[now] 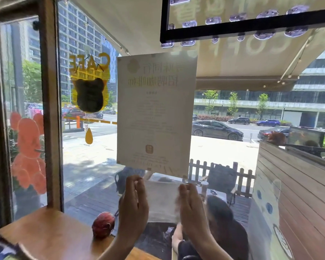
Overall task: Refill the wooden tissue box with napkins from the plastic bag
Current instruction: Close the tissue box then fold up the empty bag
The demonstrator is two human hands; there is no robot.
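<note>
Pinching the plastic bag (162, 201) taut between my left hand (133, 205) and right hand (190, 207), I should part its mouth evenly, without tearing.

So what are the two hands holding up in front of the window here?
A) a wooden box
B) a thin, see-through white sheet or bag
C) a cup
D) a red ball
B: the left hand and right hand pinch opposite sides of a translucent white sheet, raised before the glass.
</note>
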